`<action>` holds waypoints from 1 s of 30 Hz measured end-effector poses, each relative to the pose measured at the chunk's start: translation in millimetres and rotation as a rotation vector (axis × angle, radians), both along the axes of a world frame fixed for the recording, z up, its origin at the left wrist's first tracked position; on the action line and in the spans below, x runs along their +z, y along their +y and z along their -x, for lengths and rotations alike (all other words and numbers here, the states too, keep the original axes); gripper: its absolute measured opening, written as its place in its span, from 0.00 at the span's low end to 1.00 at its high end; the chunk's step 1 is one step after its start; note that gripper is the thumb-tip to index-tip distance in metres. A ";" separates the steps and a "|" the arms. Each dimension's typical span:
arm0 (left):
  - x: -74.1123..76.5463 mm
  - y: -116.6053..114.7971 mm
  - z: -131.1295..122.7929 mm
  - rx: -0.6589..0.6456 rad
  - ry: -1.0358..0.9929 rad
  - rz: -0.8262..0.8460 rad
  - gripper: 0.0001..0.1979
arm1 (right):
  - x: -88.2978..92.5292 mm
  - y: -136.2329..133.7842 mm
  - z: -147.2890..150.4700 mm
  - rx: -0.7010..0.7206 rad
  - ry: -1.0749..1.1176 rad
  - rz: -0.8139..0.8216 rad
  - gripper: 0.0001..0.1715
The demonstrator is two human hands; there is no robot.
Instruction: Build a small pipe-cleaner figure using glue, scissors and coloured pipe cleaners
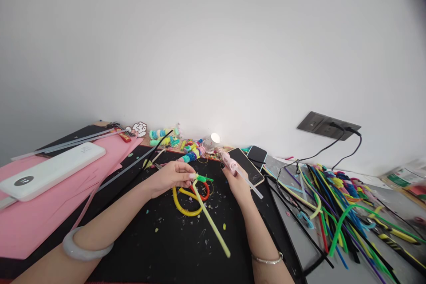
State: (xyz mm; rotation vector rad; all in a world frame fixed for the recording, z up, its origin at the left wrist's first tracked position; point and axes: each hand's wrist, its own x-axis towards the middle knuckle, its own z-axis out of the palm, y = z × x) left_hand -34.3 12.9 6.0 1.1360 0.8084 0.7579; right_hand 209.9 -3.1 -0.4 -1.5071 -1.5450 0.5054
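My left hand pinches a pale yellow pipe cleaner, bent near the fingertips, its long end slanting down to the right. A short green piece sits at the bend. My right hand is wrapped round a pink hot glue gun, with a translucent glue stick jutting from its back. The gun's nozzle is hard to make out. Below my left hand, yellow and red looped handles, apparently of scissors, lie on the black mat.
To the left, a white power bank lies on pink sheets. A small lamp shines by the wall. Phones lie beyond my right hand. Many pipe cleaners and pliers cover the right side, below a wall socket with cables.
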 end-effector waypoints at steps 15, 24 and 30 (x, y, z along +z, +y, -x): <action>5.0 -6.3 0.0 -0.153 -0.166 0.155 0.11 | -1.1 -10.5 12.1 -0.001 -0.622 0.126 0.28; -0.4 -2.3 -5.4 0.002 -0.179 0.074 0.10 | 18.8 -21.9 24.7 0.193 -0.509 -0.154 0.16; -2.7 -1.1 -8.6 0.129 -0.056 -0.060 0.12 | 18.1 -25.9 36.4 0.366 -0.510 -0.231 0.10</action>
